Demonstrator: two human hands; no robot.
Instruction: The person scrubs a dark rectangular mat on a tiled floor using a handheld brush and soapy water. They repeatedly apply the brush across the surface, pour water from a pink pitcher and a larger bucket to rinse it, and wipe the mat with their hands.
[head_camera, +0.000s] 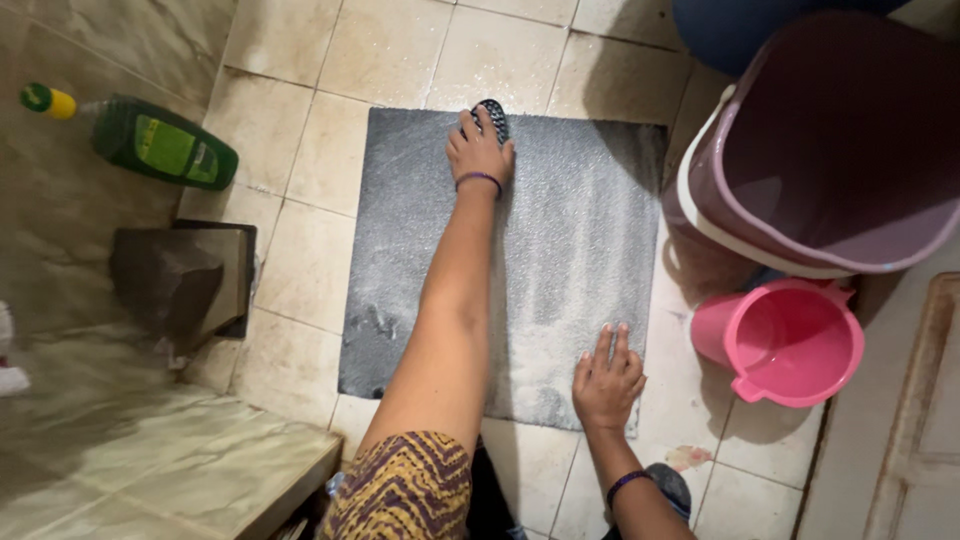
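Note:
A grey floor mat (560, 250) lies flat on the beige tiled floor, covered in white soapy foam. My left hand (478, 152) is stretched out to the mat's far edge and is closed on a black scrub brush (493, 112), pressed against the mat. My right hand (606, 385) rests flat on the mat's near right corner, fingers spread, holding nothing. Both wrists wear a thin purple band. A patterned sleeve covers my left upper arm.
A green bottle (165, 145) with a yellow cap lies at the left wall. A large maroon bucket (830, 150) and a small pink bucket (790, 340) stand right of the mat. A dark opening (185, 280) and a tiled ledge (160, 450) are at the left.

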